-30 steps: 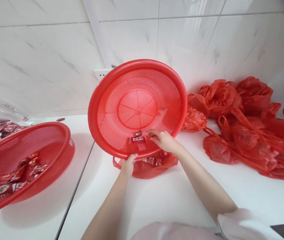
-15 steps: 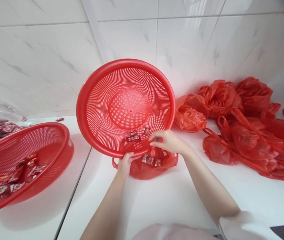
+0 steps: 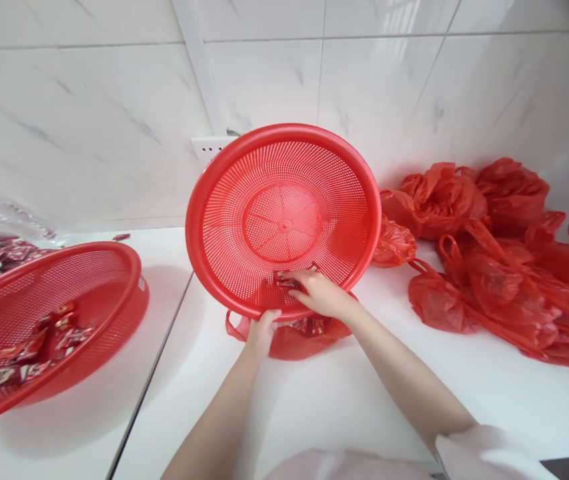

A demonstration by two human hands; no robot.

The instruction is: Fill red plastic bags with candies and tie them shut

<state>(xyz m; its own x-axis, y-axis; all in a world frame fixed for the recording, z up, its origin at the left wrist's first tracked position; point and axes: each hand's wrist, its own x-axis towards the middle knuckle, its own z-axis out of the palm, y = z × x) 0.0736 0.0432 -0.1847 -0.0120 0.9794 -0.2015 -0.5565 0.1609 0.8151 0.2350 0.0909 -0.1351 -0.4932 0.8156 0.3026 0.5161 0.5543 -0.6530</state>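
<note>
A round red mesh basket (image 3: pixel 284 227) is tipped toward me above the white table. My left hand (image 3: pixel 263 331) grips its lower rim, thumb over the edge. Inside the basket, my right hand (image 3: pixel 317 291) has its fingers around small dark red wrapped packets (image 3: pixel 289 280) at the low side; the fingertips partly cover them. Beneath the rim sits an open red plastic bag (image 3: pixel 304 340) with wrapped packets in it, partly hidden by the basket.
At the left, a second red basket (image 3: pixel 137 267) holds several wrapped packets. More packets (image 3: pixel 9 252) lie behind it by clear plastic. Several filled red bags (image 3: pixel 504 280) crowd the right side. A socket (image 3: pixel 209 145) is on the tiled wall.
The tipped basket has shifted right, uncovering the wall socket. My right hand has moved from above the bag into the basket, onto the packets. My left hand moved slightly right with the rim.
</note>
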